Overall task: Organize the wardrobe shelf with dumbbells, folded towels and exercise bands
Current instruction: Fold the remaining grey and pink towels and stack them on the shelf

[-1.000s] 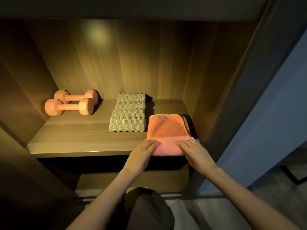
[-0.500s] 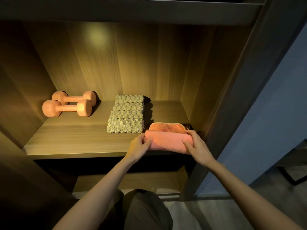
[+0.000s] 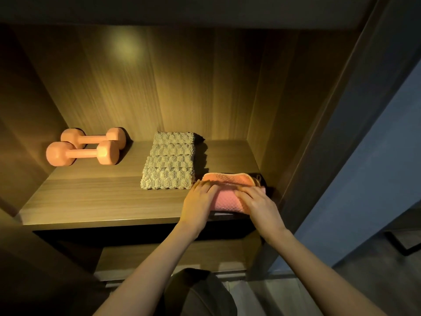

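Observation:
A pink-orange towel (image 3: 227, 199) lies at the front right of the wooden shelf (image 3: 91, 197), its near part doubled over onto the far part. My left hand (image 3: 199, 202) lies flat on its left side and my right hand (image 3: 257, 201) lies flat on its right side, fingers stretched forward. A folded beige textured towel (image 3: 169, 160) sits just left of it in the shelf's middle. Two orange dumbbells (image 3: 84, 151) lie side by side at the back left. A dark item (image 3: 259, 179) peeks out behind the pink towel, mostly hidden.
The wardrobe's right side wall (image 3: 268, 133) stands close beside the pink towel. A lower shelf (image 3: 182, 254) shows beneath. A blue wall (image 3: 376, 179) and grey floor lie to the right outside the wardrobe.
The towel's near edge has been lifted and folded over away from me, so the towel is now half as deep. Both hands moved forward onto the fold and now lie flat on it.

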Action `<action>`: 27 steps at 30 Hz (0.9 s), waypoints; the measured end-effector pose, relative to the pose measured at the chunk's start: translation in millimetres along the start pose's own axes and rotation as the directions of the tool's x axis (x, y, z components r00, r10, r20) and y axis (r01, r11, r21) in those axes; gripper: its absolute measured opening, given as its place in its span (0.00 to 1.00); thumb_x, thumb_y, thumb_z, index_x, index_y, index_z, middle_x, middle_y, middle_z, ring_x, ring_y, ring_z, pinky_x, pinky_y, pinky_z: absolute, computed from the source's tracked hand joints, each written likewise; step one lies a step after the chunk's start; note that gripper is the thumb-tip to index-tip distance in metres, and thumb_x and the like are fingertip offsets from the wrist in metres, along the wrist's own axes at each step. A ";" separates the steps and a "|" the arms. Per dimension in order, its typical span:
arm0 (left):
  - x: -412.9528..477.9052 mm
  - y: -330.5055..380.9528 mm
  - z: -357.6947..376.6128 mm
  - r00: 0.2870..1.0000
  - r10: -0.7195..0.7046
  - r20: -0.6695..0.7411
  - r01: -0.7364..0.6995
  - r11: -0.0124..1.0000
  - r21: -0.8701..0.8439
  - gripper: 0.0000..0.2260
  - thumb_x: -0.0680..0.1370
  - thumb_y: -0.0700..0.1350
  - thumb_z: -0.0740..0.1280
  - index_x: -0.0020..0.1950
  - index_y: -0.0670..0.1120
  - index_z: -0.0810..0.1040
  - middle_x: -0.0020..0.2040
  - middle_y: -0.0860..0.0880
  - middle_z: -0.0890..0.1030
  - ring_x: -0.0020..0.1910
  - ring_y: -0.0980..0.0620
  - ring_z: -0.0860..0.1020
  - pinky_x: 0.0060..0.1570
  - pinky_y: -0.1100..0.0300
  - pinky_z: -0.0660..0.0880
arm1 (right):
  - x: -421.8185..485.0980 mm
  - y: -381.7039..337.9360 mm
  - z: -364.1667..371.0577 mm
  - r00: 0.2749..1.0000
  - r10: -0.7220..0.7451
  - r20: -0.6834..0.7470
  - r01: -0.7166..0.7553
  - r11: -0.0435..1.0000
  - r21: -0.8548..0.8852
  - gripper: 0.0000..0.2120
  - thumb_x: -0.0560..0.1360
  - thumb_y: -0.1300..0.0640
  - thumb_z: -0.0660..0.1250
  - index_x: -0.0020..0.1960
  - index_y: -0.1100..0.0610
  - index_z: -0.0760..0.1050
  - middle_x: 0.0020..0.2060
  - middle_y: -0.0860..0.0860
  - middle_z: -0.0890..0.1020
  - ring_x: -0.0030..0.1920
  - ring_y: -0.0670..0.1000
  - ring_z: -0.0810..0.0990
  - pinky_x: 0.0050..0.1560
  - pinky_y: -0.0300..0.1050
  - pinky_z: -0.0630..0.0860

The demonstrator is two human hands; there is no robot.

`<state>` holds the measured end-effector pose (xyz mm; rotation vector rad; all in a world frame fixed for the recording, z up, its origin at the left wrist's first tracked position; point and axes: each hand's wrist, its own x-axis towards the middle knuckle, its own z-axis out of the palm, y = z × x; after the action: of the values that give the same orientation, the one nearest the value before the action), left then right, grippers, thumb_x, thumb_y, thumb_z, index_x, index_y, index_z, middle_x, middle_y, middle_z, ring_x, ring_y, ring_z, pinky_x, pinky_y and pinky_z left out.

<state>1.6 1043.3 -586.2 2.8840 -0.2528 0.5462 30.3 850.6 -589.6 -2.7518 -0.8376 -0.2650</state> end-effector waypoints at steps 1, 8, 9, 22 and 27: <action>-0.3 -2.2 1.9 0.999 -0.026 0.040 0.029 0.997 -0.068 0.21 0.77 0.37 0.62 0.70 0.49 0.68 0.70 0.49 0.70 0.70 0.49 0.66 0.69 0.57 0.61 | 0.2 3.7 2.6 0.999 0.008 0.033 -0.007 1.000 -0.008 0.26 0.78 0.60 0.63 0.75 0.50 0.62 0.73 0.49 0.66 0.73 0.50 0.62 0.70 0.51 0.67; -6.3 -10.4 1.2 0.989 0.023 0.143 -0.002 0.990 -0.142 0.28 0.75 0.53 0.65 0.73 0.49 0.63 0.72 0.48 0.67 0.71 0.50 0.62 0.70 0.59 0.60 | 1.4 15.3 -0.4 0.989 -0.082 0.122 0.085 0.996 -0.017 0.35 0.73 0.55 0.68 0.76 0.50 0.57 0.73 0.50 0.64 0.74 0.51 0.61 0.74 0.50 0.60; -7.4 -9.8 0.8 0.991 0.025 0.128 -0.008 0.991 -0.136 0.28 0.75 0.51 0.66 0.73 0.49 0.63 0.70 0.48 0.68 0.70 0.50 0.63 0.69 0.59 0.62 | 2.3 16.5 -1.8 0.989 -0.101 0.110 0.101 0.995 0.003 0.34 0.72 0.57 0.69 0.75 0.50 0.60 0.72 0.50 0.66 0.73 0.52 0.63 0.72 0.49 0.61; -26.5 -20.1 -26.8 0.963 -0.153 0.220 0.259 0.740 -0.620 0.16 0.73 0.49 0.72 0.60 0.53 0.76 0.53 0.57 0.79 0.52 0.58 0.76 0.49 0.65 0.71 | -6.1 25.5 -35.6 0.978 -0.062 0.197 -0.051 0.851 0.523 0.17 0.76 0.50 0.67 0.62 0.42 0.67 0.55 0.42 0.76 0.55 0.41 0.76 0.51 0.38 0.75; -10.6 -12.1 -15.2 0.840 -0.420 0.343 0.533 0.519 -0.668 0.25 0.75 0.57 0.68 0.67 0.46 0.70 0.62 0.52 0.75 0.56 0.56 0.72 0.51 0.66 0.69 | 2.3 19.2 -22.0 0.971 0.228 0.070 -0.214 0.703 0.678 0.15 0.77 0.51 0.66 0.63 0.51 0.70 0.57 0.46 0.76 0.58 0.44 0.74 0.55 0.40 0.72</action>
<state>-10.9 1059.8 -578.2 2.0162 0.2661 0.0751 40.9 830.0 -571.7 -2.1006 -0.4509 0.0668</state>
